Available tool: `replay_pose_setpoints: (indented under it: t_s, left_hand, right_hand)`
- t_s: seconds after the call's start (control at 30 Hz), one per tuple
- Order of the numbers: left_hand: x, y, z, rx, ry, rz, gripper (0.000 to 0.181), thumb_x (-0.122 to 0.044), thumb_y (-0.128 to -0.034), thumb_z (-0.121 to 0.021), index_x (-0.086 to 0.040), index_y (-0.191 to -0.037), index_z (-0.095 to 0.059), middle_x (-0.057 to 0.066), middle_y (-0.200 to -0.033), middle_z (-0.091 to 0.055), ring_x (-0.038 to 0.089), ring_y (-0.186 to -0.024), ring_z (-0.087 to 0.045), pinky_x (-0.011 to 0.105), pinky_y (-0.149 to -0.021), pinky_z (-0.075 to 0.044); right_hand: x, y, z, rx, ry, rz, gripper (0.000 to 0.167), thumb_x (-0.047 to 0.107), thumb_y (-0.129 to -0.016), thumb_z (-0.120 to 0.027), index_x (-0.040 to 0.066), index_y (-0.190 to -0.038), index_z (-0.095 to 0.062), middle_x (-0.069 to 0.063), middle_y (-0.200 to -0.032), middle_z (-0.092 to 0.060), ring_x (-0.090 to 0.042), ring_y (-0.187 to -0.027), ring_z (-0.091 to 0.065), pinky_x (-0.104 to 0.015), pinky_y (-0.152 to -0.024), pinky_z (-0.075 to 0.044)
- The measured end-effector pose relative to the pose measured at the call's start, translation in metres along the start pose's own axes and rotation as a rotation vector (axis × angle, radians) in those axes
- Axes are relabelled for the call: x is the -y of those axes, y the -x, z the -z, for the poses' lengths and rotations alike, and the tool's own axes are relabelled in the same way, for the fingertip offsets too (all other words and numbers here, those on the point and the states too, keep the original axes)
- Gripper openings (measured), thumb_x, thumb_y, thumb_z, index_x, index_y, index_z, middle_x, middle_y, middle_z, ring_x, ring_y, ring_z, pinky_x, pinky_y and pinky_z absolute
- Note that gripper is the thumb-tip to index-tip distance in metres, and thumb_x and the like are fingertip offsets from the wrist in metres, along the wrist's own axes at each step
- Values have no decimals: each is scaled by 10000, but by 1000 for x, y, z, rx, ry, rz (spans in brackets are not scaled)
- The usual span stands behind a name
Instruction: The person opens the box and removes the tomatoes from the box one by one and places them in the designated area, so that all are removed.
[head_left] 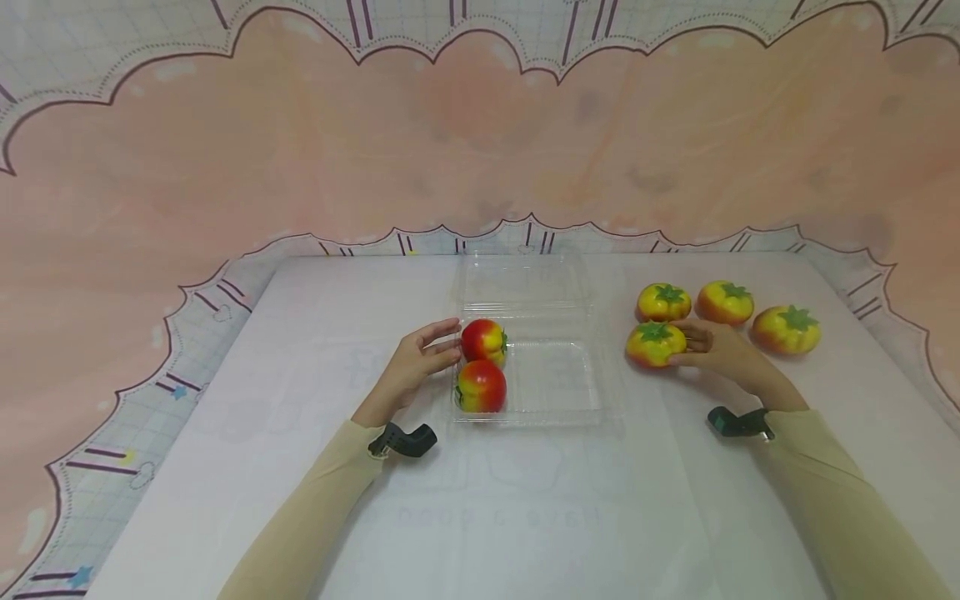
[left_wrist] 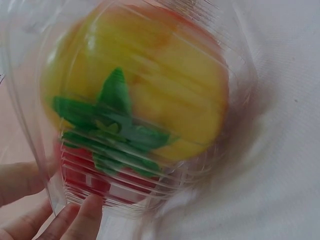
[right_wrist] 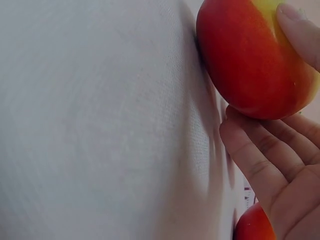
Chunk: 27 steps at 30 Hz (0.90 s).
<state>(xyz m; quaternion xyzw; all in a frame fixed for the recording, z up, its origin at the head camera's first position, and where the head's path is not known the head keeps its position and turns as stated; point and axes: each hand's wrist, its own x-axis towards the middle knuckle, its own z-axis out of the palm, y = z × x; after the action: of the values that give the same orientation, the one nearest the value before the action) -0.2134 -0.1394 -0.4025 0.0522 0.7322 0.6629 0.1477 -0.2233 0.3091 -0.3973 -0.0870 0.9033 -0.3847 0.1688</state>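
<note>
tan sleeves (head_left: 315,500) cross the counter (head_left: 495,542), the left hand (head_left: 411,360) loosely straight-fingered against a clear box (head_left: 551,375) holding two reddish fruits (head_left: 481,387), likely to steady it, while the right hand (head_left: 720,348) grips a yellow-red fruit (head_left: 652,345) beside three others (head_left: 722,303).

In the head view we get soft, rather dim light, with small glints on the clear plastic clamshell box (head_left: 551,379) and faint shadows along the inner edges of both beige sleeves (head_left: 307,508). From the left wrist, we see streaky reflections smearing the yellow-and-red fruit (left_wrist: 175,95); from the right, soft gray shadows and a blurred white tablecloth (right_wrist: 90,120).
</note>
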Motion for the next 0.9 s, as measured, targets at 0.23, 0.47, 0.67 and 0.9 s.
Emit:
replay_pose_setpoints:
  t_s: [0.23,0.47,0.67,0.9]
  left_hand:
    - [1,-1,0,-6,-9,8,556,-69,-905,-596,-59,-1420,-390,147,-1467,-400,310,-1317,-454,359,-991,-457]
    - [1,-1,0,-6,-10,-2,554,-61,-907,-589,-49,-1422,-384,155,-1467,-398,319,-1316,-452,358,-986,-457]
    - [1,-1,0,-6,-8,2,559,-61,-905,-592,-40,-1422,-380,154,-1467,-398,317,-1315,-454,357,-984,-459]
    - [0,-1,0,-4,-4,3,561,-58,-903,-593,-39,-1422,-380,154,-1468,-397,319,-1315,-454,361,-985,-458]
  right_hand:
    - [-1,0,-1,-16,-15,-5,712,367,-867,-653,-22,-1372,-338,-311,-1418,-382,-473,-1308,-365,-597,-1067,-326]
    - [-5,-1,0,-47,-3,7,705,350,-863,-663,-29,-1373,-358,-300,-1405,-405,-473,-1286,-392,-603,-1057,-341]
    - [-2,-2,0,-44,-21,-21,724,342,-870,-654,-54,-1384,-331,-316,-1399,-403,-473,-1290,-389,-591,-1065,-337]
    - [-2,-4,0,-59,-24,-28,717,348,-866,-657,-55,-1368,-341,-312,-1383,-428,-459,-1282,-411,-577,-1072,-338]
